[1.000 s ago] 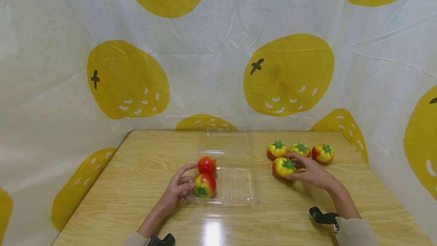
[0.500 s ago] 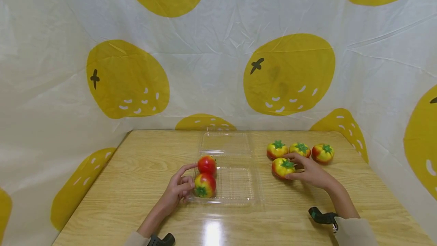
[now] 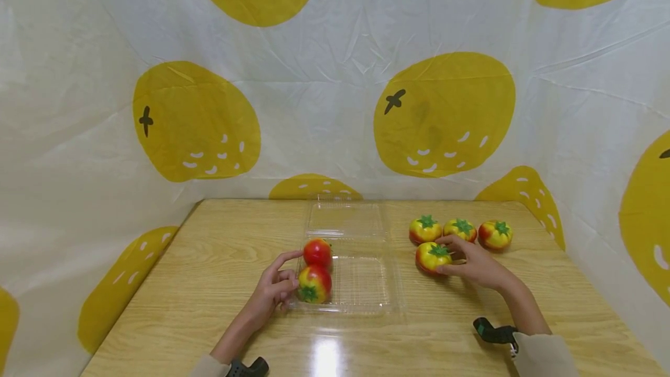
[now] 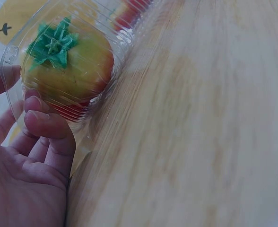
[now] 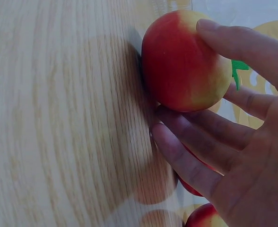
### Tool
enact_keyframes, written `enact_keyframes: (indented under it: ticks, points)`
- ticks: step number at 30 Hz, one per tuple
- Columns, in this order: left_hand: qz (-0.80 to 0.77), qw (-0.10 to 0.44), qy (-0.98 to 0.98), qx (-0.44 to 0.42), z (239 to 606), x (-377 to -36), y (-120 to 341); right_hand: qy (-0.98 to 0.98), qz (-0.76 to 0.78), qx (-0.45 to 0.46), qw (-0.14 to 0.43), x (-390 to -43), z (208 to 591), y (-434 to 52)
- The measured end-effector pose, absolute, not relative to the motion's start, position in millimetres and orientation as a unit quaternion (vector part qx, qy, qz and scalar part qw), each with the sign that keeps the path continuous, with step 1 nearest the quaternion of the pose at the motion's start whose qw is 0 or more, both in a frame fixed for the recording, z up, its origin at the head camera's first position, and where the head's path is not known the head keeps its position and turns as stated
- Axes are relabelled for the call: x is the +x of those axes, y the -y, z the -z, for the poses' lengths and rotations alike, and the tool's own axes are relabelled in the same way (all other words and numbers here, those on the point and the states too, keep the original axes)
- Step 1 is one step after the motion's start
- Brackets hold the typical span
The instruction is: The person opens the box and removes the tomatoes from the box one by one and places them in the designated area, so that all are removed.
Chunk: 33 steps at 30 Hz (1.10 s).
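Note:
A clear plastic clamshell container (image 3: 363,287) lies on the table with its lid (image 3: 345,219) folded back. Two red-and-yellow toy tomatoes sit in its left side: a front one (image 3: 315,285) and a mostly red one (image 3: 317,253) behind. My left hand (image 3: 271,291) holds the container's left edge; in the left wrist view its fingers curl at the clear wall (image 4: 73,106). On the right, my right hand (image 3: 484,266) grips another toy tomato (image 3: 430,258) with a green leafy top. Its thumb presses the side of that tomato (image 5: 181,66) in the right wrist view, close over the tabletop.
Three more toy tomatoes stand in a row behind my right hand: a left one (image 3: 425,230), a middle one (image 3: 460,228) and a right one (image 3: 495,235). A white curtain (image 3: 324,109) printed with yellow fruit encloses the wooden table (image 3: 225,231).
My right hand and the toy tomato in it have shifted very slightly left. The left hand and the container have stayed in place.

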State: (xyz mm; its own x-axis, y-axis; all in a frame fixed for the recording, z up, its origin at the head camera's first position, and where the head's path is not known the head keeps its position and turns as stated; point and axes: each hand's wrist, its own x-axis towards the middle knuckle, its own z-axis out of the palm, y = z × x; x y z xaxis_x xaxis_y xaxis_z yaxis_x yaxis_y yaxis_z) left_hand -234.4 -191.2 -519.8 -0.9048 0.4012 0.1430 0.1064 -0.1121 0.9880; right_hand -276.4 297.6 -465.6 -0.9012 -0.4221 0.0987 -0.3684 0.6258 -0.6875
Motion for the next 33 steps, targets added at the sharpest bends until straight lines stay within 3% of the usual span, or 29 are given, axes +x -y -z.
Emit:
enact_keyframes:
  ticks: [33]
  points:
    - [-0.724,0.098,-0.652,0.205,517.0,-234.0,189.9,-0.902,0.369,-0.218,0.043,-276.1,463.8,-299.0]
